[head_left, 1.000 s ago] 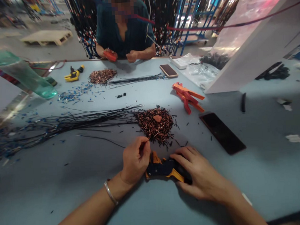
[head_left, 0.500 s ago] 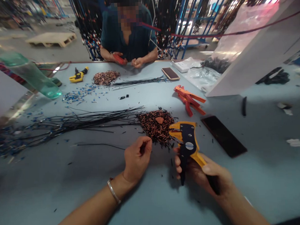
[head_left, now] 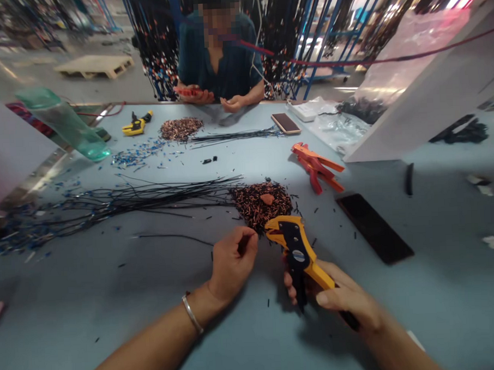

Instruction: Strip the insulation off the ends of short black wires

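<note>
My left hand [head_left: 235, 259] is closed in a pinch on a thin black wire [head_left: 173, 235], whose length trails out to the left over the table. My right hand [head_left: 337, 290] grips a yellow and black wire stripper [head_left: 298, 253] by its handles. The jaws of the stripper point left, a short gap from my left fingertips. Just beyond both hands lies a heap of short black and copper-coloured wire scraps [head_left: 261, 203] with a small reddish piece on top. A bundle of long black wires [head_left: 149, 200] stretches left from the heap, with blue ends at its far left.
A dark phone [head_left: 375, 228] and orange-red wire strippers [head_left: 317, 166] lie to the right. Across the table a co-worker [head_left: 219, 61] holds a red tool. Near them are a second scrap heap [head_left: 182, 129], a yellow stripper [head_left: 137, 124] and a phone [head_left: 286, 123]. A green bottle [head_left: 64, 125] leans at left.
The wire stripper in my right hand has moved left, its jaws closer to my left fingertips. The co-worker's red tool has turned more level. The whole view has shifted slightly.
</note>
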Available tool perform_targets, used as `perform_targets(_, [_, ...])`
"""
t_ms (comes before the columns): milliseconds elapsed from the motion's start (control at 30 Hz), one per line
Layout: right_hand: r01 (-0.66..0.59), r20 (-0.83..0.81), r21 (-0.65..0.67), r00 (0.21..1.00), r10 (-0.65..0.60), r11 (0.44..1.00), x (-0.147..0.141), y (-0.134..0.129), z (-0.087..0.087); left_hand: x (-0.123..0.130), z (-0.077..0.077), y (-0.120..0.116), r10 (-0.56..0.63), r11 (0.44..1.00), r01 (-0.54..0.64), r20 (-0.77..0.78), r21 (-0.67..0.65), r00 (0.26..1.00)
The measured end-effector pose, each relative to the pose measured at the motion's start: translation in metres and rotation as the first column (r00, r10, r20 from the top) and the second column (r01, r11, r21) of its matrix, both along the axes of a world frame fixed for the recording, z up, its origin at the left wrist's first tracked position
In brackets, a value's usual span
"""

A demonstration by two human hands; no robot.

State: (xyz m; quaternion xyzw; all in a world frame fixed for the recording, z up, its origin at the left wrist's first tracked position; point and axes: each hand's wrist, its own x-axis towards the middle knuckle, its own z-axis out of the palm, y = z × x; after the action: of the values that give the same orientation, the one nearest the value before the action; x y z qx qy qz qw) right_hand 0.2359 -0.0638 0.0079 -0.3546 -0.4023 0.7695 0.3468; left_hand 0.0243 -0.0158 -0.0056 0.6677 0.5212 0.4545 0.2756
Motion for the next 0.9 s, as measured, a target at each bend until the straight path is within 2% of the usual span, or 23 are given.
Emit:
perform_targets(100, [-0.055,0.205,0.152,0.978,0.023,0.987,0.002,-0.001,0.008,0.001,0.002,-0.003,-0.009,0.999,0.008,0.008,0.034,1.000])
perform_targets(167, [-0.092,0.389,0.304,0.921,-0.035,0.948,0.003,-0.003,0.014,0.002,0.003,-0.005,-0.015,0.999,0.014,0.026,0.049,1.000])
perform_targets(233, [-0.141,0.535,0.479,0.829,-0.161,0.866,0.002,-0.006,0.018,0.001,0.003,-0.007,-0.038,0.998,0.035,0.067,0.048,0.997])
perform_targets(300, [-0.214,0.605,0.621,0.743,-0.288,0.754,-0.001,-0.008,0.019,0.001,0.003,-0.008,-0.089,0.996,0.086,0.140,0.028,0.986])
perform_targets(367, [-0.290,0.631,0.697,0.682,-0.370,0.655,-0.005,-0.009,0.018,0.001,0.004,-0.008,-0.135,0.989,0.145,0.245,-0.021,0.960])
perform_targets(433, [-0.338,0.643,0.728,0.640,-0.422,0.597,-0.009,-0.009,0.015,0.000,0.004,-0.008,-0.149,0.980,0.186,0.350,-0.076,0.925])
perform_targets(600, [-0.372,0.643,0.755,0.580,-0.500,0.540,-0.011,-0.009,0.009,-0.001,0.003,-0.006,-0.134,0.960,0.237,0.493,-0.152,0.859])
perform_targets(800, [-0.384,0.658,0.745,0.562,-0.502,0.546,-0.008,-0.008,0.008,-0.002,0.002,-0.004,-0.141,0.951,0.261,0.518,-0.167,0.844])
perform_targets(900, [-0.387,0.649,0.755,0.560,-0.515,0.530,-0.007,-0.007,0.007,-0.003,0.001,-0.004,-0.146,0.943,0.280,0.534,-0.180,0.833])
